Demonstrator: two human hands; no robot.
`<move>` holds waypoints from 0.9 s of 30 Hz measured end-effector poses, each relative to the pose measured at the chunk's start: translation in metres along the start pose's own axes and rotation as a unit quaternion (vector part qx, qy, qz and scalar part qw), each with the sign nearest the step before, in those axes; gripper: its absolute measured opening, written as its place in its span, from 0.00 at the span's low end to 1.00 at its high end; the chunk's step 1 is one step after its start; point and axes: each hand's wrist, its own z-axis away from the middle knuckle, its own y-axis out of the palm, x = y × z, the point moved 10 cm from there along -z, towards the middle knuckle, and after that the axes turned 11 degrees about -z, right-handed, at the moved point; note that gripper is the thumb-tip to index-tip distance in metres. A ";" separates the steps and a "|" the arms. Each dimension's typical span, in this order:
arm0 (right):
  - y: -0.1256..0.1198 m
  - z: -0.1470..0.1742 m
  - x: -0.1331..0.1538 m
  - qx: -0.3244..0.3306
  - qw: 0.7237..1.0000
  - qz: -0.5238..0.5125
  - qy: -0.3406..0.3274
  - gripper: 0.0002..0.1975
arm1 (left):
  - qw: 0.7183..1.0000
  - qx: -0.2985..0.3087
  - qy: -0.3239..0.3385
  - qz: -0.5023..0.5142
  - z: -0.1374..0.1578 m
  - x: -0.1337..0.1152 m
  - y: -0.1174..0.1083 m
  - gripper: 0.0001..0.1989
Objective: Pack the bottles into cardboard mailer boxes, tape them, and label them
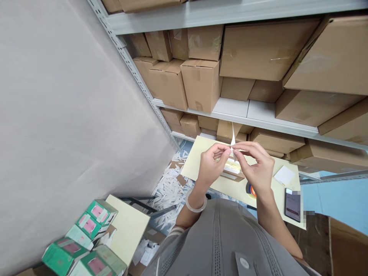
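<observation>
Pinching a white paper strip [232,137] right of the frame's centre, the left hand [212,161] and right hand [257,165] come together, fingers clamped on it, above a cardboard box [236,178] on the cream worktop [191,165]; a smartphone [292,207] lies at lower right.

The paper strip [233,136] is white, the bench [194,159] pale yellow, the cartons [199,84] plain brown, the apron [227,234] grey, the boxes [56,255] green with pink panels [97,212], the floor [339,197] blue
</observation>
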 end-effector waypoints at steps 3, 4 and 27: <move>-0.001 0.000 0.000 0.002 1.000 -0.005 0.004 0.06 | 1.000 0.011 0.023 0.003 -0.002 -0.003 0.002 0.09; 0.000 0.000 0.000 0.006 1.000 -0.009 0.008 0.06 | 0.999 0.009 0.035 0.000 -0.003 -0.005 0.002 0.09; 0.003 0.003 -0.021 0.000 0.992 -0.084 0.093 0.07 | 0.982 -0.106 0.098 -0.123 0.000 -0.025 -0.009 0.13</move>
